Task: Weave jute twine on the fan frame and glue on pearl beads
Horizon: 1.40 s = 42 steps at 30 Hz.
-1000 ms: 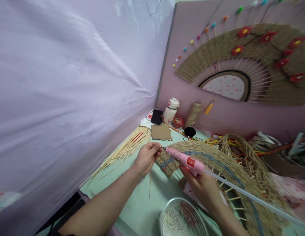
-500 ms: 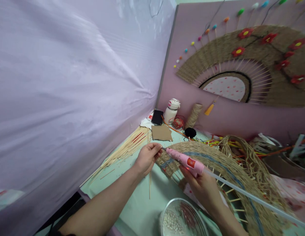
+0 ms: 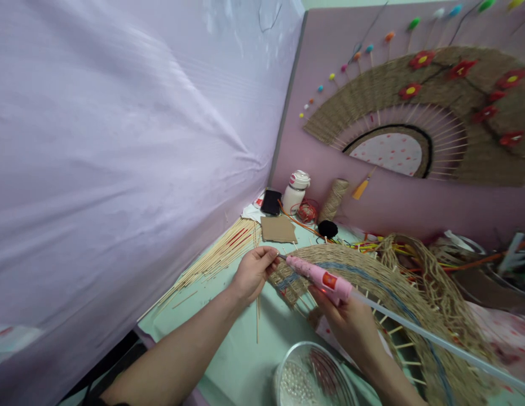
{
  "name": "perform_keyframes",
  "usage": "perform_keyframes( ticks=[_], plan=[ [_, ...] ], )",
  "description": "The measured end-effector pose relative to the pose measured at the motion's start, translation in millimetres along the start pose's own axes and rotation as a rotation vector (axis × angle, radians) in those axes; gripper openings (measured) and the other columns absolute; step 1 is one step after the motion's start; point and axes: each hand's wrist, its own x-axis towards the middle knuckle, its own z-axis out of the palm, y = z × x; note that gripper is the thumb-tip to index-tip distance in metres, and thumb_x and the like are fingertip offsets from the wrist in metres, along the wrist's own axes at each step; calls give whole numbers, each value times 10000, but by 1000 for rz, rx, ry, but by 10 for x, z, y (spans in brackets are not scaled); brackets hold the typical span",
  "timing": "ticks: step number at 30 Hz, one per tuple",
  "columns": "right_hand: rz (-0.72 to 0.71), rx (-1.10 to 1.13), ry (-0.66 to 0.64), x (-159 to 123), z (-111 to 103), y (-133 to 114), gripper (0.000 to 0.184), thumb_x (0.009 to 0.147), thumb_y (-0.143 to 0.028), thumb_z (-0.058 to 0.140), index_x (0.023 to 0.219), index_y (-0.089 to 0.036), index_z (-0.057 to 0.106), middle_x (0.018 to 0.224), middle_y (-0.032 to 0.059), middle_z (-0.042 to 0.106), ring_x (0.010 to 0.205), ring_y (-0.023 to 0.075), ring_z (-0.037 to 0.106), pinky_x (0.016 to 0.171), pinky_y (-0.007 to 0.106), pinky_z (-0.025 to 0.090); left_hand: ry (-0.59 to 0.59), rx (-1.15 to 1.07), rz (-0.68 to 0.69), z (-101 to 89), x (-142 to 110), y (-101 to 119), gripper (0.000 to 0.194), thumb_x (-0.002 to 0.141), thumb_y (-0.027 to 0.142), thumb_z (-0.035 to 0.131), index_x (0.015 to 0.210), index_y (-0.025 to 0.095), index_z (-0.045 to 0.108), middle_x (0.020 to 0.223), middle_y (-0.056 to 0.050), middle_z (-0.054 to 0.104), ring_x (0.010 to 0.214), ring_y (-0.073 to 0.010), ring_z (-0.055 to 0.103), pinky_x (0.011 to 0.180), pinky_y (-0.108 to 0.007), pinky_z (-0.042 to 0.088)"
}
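Observation:
My right hand (image 3: 347,318) is wrapped round a pink hot glue gun (image 3: 315,274) with a long glue stick (image 3: 431,335) running out of its back. The gun's nozzle points left and meets the fingertips of my left hand (image 3: 256,270). Thumb and forefinger of that hand are pinched on something tiny and pale, too small to make out. Under the gun lies a woven twine fan (image 3: 330,256) with a blue band, thin stick ribs and small white beads along its outer edge. A clear round tub (image 3: 283,361) holding white beads stands in front of my hands.
Loose bamboo sticks (image 3: 220,248) lie left of my hands. Behind are a cardboard piece (image 3: 279,229), black phone (image 3: 271,202), white bottle (image 3: 294,192), twine cone (image 3: 334,198) and black yarn ball (image 3: 327,228). A finished fan (image 3: 351,110) hangs on the wall; cloth (image 3: 139,141) rises at left.
Almost nothing differs. Both hands and the glue gun keep their places, with the nozzle still at the left fingertips; the view has shifted very slightly.

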Motion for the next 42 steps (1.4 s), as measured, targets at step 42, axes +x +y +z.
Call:
perform_keyframes(
  ticks=[42],
  plan=[
    [7,-15,-10,10,-6,-12,339,864,-472,458,660,-209,524,655,38,599,623,212,581,583,317,454,17,16,8,35,-30,35,314,564,351,816,677,120,635,590,-5,593,536,-52,477,545,-178,368]
  ],
)
